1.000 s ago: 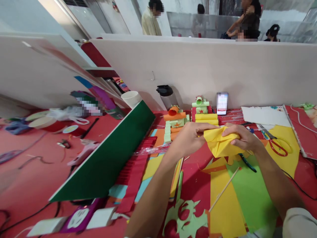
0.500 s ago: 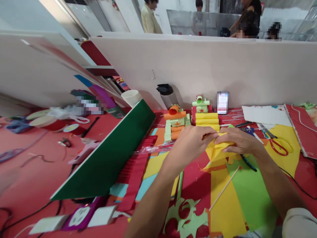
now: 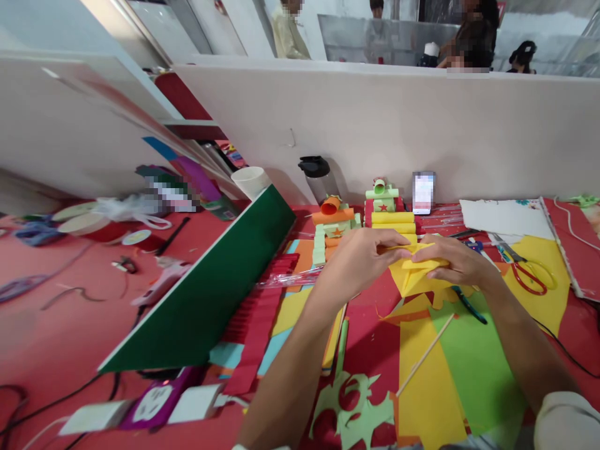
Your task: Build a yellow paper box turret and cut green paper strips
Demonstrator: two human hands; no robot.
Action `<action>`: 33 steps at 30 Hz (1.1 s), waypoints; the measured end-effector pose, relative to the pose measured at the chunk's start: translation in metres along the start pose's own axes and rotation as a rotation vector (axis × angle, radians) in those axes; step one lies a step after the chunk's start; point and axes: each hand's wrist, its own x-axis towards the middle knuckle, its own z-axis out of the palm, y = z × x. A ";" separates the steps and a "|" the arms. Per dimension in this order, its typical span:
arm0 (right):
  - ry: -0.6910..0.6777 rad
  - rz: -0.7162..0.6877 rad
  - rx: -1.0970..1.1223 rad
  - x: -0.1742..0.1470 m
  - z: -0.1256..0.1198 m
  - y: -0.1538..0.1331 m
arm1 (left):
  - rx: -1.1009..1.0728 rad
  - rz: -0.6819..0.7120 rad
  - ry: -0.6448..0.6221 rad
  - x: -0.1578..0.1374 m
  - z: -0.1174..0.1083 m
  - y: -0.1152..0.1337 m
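Note:
Both of my hands grip a folded yellow paper (image 3: 410, 275) above the table. My left hand (image 3: 368, 253) pinches its upper left edge. The fingers of my right hand (image 3: 457, 259) are closed round its right side. Just beyond them stand two rolled-paper models, one orange and light green (image 3: 334, 225), the other yellow, red and green (image 3: 389, 212). Under my hands lie a yellow sheet (image 3: 426, 381), a green sheet (image 3: 482, 369) and a thin wooden stick (image 3: 426, 355). Dark green-handled pliers (image 3: 470, 305) rest near my right wrist, partly hidden.
A dark green board (image 3: 201, 300) leans across the left side. Scissors (image 3: 529, 269) lie at right, and a phone (image 3: 423, 192) and a bottle (image 3: 319, 178) stand by the white partition (image 3: 234, 100). A purple power strip (image 3: 157, 403) and light green paper scraps (image 3: 356, 406) are in front.
My fingers have shifted slightly on the yellow paper, and its folds look somewhat different. The whole view has moved a little; things on the table stay in place.

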 end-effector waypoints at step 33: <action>0.399 0.268 0.384 -0.018 0.019 0.008 | -0.193 0.187 -0.012 -0.005 -0.012 0.011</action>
